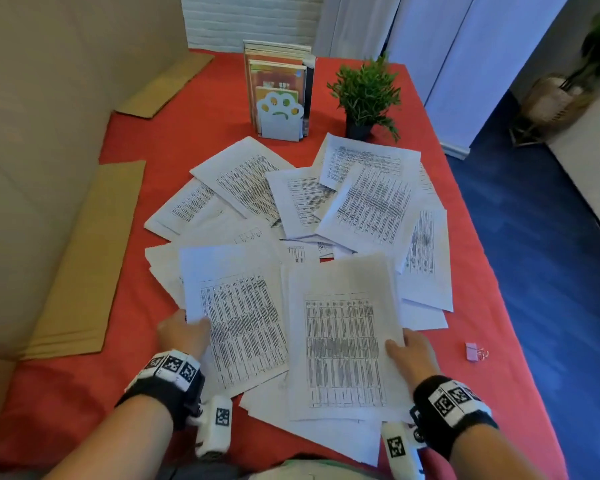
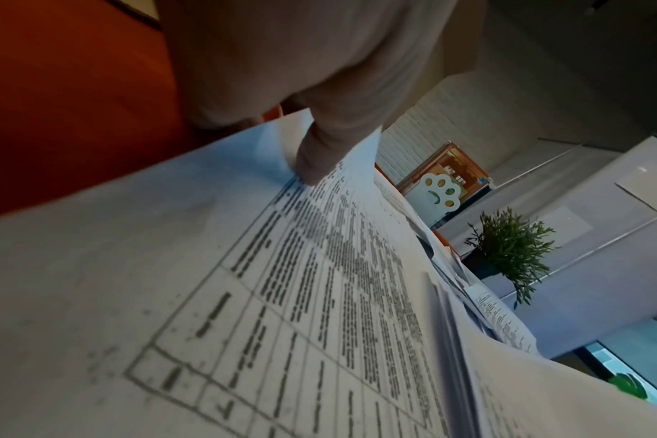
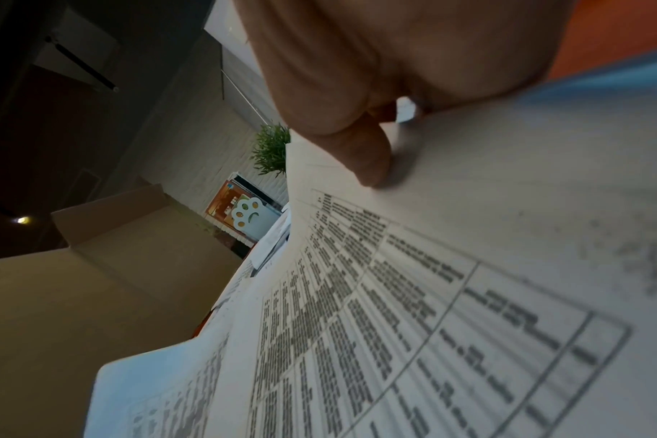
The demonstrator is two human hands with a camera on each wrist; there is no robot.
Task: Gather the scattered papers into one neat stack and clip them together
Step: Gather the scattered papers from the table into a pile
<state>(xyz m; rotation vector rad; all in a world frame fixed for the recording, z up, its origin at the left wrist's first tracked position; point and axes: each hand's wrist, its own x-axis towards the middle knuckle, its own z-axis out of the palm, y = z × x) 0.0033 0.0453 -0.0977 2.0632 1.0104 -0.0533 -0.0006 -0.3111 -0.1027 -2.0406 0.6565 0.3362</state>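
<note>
Gathering has barely begun: the left hand [image 1: 184, 332] pinches a printed sheet [image 1: 238, 323] at seven o'clock, the right hand [image 1: 414, 351] pinches another sheet [image 1: 343, 344] at five, most papers [image 1: 309, 199] sprawl toward twelve, and the pink clip [image 1: 473, 351] waits untouched at four.

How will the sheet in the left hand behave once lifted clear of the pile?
The sheet looks thin and likely floppy: its edge already curls by the left hand. It probably weighs little. Loose papers beneath may slide with it.
</note>
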